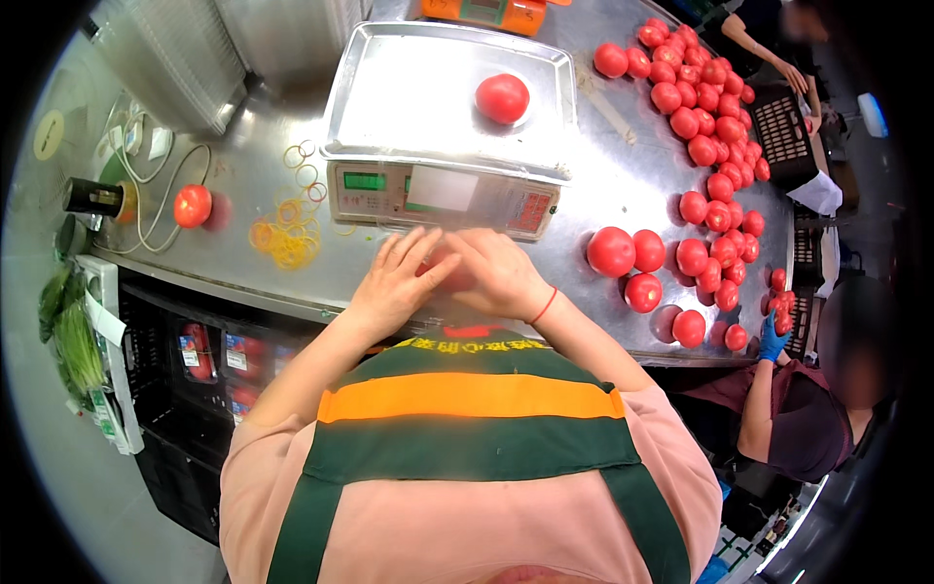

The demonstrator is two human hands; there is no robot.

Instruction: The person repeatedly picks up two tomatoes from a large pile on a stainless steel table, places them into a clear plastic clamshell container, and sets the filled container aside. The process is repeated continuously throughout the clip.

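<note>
In front of the scale, my left hand point(397, 282) and my right hand point(504, 276) close in from either side on a clear plastic box with red tomato showing through it. Their fingers curve over its top and meet near the middle, so most of the box is hidden and its edges are blurred. A red band circles my right wrist. Just beyond my hands stands the weighing scale point(389, 202), its metal tray point(409, 107) bearing one tomato point(503, 98). Yellow rubber bands point(290, 238) lie loose on the table, left of my left hand.
Many tomatoes point(612, 252) spread across the metal table point(608, 175) on the right. Clear container stacks point(170, 58) stand far left, near a lone tomato point(193, 206) and cable. Packed tomatoes point(197, 352) sit in a black crate below. A co-worker's blue-gloved hand point(773, 338) holds tomatoes.
</note>
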